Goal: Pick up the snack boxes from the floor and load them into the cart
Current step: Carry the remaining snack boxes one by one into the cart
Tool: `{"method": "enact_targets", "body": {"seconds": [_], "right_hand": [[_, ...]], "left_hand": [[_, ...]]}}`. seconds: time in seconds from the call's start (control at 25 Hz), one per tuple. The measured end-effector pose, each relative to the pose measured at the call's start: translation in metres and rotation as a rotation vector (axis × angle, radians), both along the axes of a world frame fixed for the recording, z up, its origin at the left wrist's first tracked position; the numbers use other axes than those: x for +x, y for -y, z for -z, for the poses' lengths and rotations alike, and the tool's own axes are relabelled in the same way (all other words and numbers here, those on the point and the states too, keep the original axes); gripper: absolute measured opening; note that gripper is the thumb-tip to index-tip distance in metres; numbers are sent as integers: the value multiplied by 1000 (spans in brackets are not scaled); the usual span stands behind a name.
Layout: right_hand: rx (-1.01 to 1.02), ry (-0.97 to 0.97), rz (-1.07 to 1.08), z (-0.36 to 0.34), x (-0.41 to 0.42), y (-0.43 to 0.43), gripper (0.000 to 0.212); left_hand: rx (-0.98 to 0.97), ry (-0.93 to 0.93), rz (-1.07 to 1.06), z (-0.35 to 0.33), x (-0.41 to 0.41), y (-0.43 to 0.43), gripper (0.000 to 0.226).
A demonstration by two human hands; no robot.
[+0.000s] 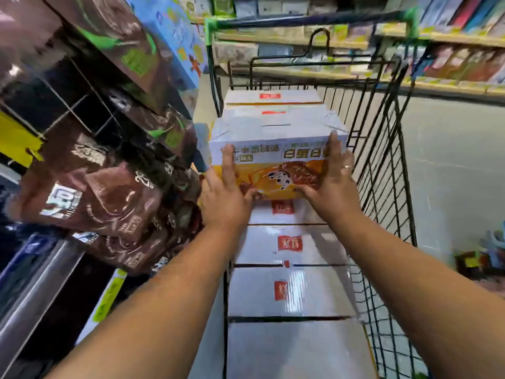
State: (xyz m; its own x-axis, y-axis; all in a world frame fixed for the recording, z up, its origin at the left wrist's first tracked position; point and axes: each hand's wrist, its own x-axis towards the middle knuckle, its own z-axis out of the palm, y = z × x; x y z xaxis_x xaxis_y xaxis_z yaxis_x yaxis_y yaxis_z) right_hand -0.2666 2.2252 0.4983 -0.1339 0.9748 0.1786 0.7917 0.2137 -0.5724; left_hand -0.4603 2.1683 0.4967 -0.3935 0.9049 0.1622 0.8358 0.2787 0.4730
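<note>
Blurred brown packs (90,192) filled the left shelves. The left hand (226,198) lay flat with straight fingers on the near face of the snack box (276,127), a carton with a white top and a yellow printed front. It sat over the row of 4 white boxes (292,242) in the wire cart (393,165). The right hand (330,187) pressed the same face further right, the 2 hands apart. The print was smeared, and both thumbs hid parts of the lower edge, so whether the carton rested on the row was unclear. Its long axis ran left to right, printed face nearward.
</note>
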Motion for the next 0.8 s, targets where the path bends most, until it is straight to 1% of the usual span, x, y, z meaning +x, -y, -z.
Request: {"method": "enact_targets", "body": {"seconds": [0.08,0.2,0.28,0.36,0.4,0.48,0.56,0.68,0.76,0.8], "right_hand": [[27,-34,1,31,0,-15,116],[64,-44,-31,66,3,-13,118],[68,-70,-38,72,2,-13,115],[64,-122,-30,62,2,-15,102],[72,-131,-33,54,1,-16,94],[74,-70,-45,38,3,-16,79],[56,7,-43,15,2,-14,70],[61,-8,-51,-42,-9,-8,68],[54,-5,-74,-79,-17,-5,69],[46,5,-85,-99,-22,0,71]], "left_hand": [[28,-27,-1,28,-5,-13,111],[48,-70,-2,61,-6,-9,110],[51,-24,5,71,-5,-6,109],[85,31,35,65,-9,-5,105],[115,37,44,60,-13,-5,101],[156,25,57,46,-17,-5,91],[104,-14,62,19,-20,-7,81],[-98,-123,78,-35,-32,-11,69],[-167,-141,102,-72,-44,-14,67],[-153,-126,118,-95,-48,-13,68]]}}
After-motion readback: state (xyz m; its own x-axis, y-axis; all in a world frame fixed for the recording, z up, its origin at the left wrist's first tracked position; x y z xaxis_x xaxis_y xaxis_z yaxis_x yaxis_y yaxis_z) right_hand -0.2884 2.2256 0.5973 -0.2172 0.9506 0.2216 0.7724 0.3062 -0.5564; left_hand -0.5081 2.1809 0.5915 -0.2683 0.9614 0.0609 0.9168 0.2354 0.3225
